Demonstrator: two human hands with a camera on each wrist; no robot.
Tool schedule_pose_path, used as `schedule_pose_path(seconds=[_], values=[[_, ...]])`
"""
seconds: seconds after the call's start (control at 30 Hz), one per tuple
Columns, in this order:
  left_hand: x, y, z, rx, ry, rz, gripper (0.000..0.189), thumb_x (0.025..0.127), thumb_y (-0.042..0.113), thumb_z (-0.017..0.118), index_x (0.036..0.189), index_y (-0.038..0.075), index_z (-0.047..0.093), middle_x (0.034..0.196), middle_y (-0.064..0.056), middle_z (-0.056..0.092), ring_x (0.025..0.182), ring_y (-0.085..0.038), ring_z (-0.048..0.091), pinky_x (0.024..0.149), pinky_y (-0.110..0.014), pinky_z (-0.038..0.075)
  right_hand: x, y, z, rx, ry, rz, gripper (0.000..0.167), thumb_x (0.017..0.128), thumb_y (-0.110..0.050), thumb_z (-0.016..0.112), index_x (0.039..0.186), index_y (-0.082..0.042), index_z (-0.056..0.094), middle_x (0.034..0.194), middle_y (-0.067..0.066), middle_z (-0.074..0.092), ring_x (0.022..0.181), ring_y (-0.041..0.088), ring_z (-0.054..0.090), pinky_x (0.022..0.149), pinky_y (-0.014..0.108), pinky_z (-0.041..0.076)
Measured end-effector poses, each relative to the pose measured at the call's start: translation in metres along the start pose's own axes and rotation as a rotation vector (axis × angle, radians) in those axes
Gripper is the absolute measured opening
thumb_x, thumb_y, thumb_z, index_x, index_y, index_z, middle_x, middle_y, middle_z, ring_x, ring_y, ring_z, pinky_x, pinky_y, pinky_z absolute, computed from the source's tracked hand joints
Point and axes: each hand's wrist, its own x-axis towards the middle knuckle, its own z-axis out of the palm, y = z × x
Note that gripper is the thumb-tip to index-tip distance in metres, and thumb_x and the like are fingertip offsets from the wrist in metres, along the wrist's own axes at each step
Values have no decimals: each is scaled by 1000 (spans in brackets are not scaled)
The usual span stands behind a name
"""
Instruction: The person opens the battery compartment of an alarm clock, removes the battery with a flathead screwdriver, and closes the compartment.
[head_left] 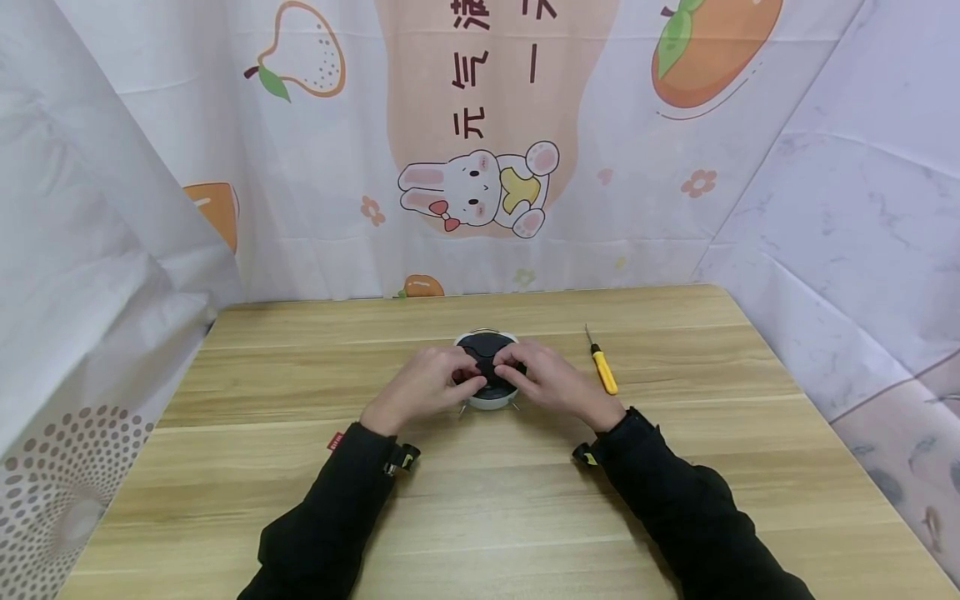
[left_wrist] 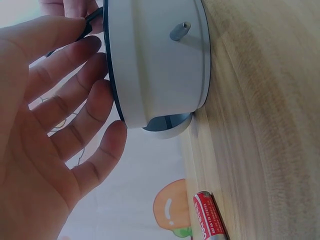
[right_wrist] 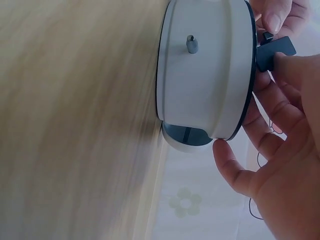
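The clock lies back-up on the tabletop. The left hand and right hand pinch a small black cover at its back. A screwdriver lies near the right hand.

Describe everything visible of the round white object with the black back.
The round white, black-backed object, perhaps a clock, looks smooth, like plastic. It lies on the pale wood-grain table, black side up, two short metallic pegs toward the person. The left hand and right hand both touch its rim; a flat black piece stands out from its back.
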Motion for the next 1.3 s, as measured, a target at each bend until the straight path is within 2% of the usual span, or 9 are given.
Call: schedule_pose_path(seconds=[0.17,0.23,0.4,0.57,0.7,1.0,1.1,1.3], values=[[0,-1,0,4,7,-3,9,96,22,72,89,18,74,78,11,64,70,-6,59,62,-22,48,0,0,-1,3,10,-9,9,104,-14,60,110,-12,66,98,-4,64,84,10,55,72,30,49],[0,0,-1,12,20,-6,7,95,22,74,97,15,75,81,9,65,72,-6,60,63,-22,48,0,1,-1,2,10,-12,10,104,-14,60,110,-12,67,98,-4,64,85,10,56,73,31,50],[-1,0,-3,25,65,-16,29,92,19,78,118,11,72,90,4,67,77,-11,64,66,-24,50,1,1,-2,-2,-4,-16,10,103,-15,61,110,-14,69,100,-6,65,89,9,57,76,31,50],[-2,1,-4,27,75,-6,22,88,12,81,109,11,73,96,1,70,78,-14,65,68,-26,52,1,1,-2,7,-5,-19,12,103,-15,61,110,-13,70,101,-5,67,90,9,58,77,31,51],[-2,1,-4,38,75,-9,19,87,13,82,105,11,75,94,1,70,78,-14,65,68,-26,52,1,1,-2,6,-10,-7,13,103,-14,62,112,-12,71,104,-3,68,94,10,60,79,32,52],[-2,-1,-3,59,110,-19,7,93,22,77,93,15,77,86,6,68,74,-10,64,66,-24,50,1,0,-4,54,-30,79,25,108,-21,52,125,-11,68,122,2,68,116,15,61,95,37,52],[-3,-1,-3,73,112,-39,8,94,22,77,92,14,77,87,5,69,75,-11,64,66,-25,50,0,0,-5,70,-25,81,24,107,-19,55,125,-10,68,120,2,68,113,14,62,93,38,53],[-3,-2,-3,113,87,-51,12,94,25,76,92,13,79,89,2,72,79,-16,67,72,-31,53,0,3,-6,15,-6,10,18,100,-9,65,117,-10,73,112,2,70,103,14,65,86,37,55]])
